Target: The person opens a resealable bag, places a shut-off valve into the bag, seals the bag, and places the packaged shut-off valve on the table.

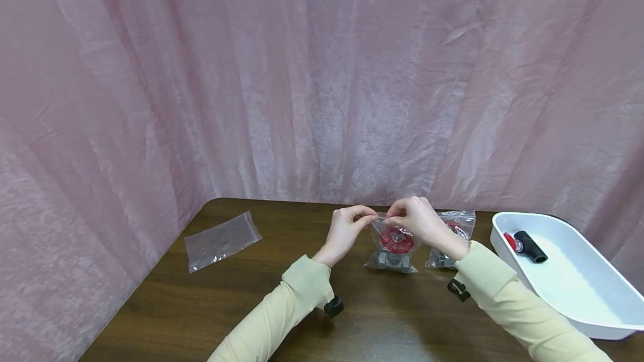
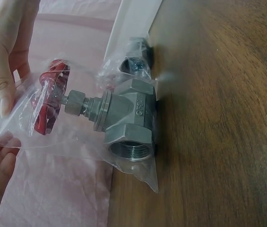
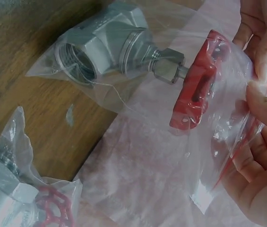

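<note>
Head view showed a brown wooden table (image 1: pixel 282 295) and, at its right side, a white oblong tray (image 1: pixel 578 278), from which the places are told. To the left of the tray, a grey metal valve with a red handwheel (image 1: pixel 397 240) stood upright inside a clear plastic bag (image 1: pixel 375 237). The left hand (image 1: pixel 344 233) and the right hand (image 1: pixel 416 220) were close together, both pinching the mouth of this bag.

The work seemed to be partly done: the valve was already in its bag, and the closing was probably in hand; whether the mouth was sealed, one could not tell. Between this bag and the tray was a second bagged valve (image 1: pixel 446 260). A black tubular fitting with a red handle (image 1: pixel 530 248) lay unbagged in the tray, and a flat clear bag (image 1: pixel 223 242) lay far left of it; these two perhaps remained.

Only the right wrist view showed clearly the red line (image 3: pixel 237 156) along the bag's mouth. Left wrist view gave raised letters (image 2: pixel 140 107) on the valve body, which the head view did not show.
</note>
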Tool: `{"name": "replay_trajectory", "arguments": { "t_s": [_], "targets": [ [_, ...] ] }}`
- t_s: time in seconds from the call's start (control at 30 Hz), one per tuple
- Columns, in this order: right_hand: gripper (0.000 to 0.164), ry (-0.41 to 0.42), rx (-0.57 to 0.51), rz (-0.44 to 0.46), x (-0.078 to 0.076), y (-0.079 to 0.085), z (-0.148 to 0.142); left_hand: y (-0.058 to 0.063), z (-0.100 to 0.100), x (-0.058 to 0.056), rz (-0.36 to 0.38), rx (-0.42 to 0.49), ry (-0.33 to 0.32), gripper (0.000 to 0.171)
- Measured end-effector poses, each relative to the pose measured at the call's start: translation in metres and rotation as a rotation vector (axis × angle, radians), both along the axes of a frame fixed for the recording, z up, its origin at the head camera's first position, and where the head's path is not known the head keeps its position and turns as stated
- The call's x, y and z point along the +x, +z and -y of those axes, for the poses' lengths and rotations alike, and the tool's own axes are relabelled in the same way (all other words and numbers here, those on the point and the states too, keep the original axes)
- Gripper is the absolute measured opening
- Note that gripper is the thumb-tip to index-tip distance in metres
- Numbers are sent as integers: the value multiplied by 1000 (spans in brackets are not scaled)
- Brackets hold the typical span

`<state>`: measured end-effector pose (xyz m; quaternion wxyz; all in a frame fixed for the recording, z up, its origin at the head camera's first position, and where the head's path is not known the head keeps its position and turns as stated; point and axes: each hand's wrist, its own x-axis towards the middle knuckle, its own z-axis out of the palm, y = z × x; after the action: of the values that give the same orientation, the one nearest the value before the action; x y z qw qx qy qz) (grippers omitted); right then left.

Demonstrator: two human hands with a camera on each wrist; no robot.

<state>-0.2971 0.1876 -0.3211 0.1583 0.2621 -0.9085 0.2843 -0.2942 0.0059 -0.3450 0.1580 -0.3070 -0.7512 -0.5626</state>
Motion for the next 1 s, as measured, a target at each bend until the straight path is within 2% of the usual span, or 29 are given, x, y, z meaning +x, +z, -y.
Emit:
{"name": "replay_trajectory", "arguments": {
  "t_s": [0.23,0.7,0.93,1.0],
  "targets": [
    [10,2,2,-51,1,-1,1,0,0,1,13,-3,-4,8],
    [8,-39,30,-60,0,-2,2,-1,1,0,27,0,-46,8],
    [9,-43,8,-56,-2,-3,2,-26,-2,-27,-4,-12,-36,6],
    [10,-37,5,-62,-3,-3,1,-28,-2,-28,2,-12,-35,7]
  ]
}}
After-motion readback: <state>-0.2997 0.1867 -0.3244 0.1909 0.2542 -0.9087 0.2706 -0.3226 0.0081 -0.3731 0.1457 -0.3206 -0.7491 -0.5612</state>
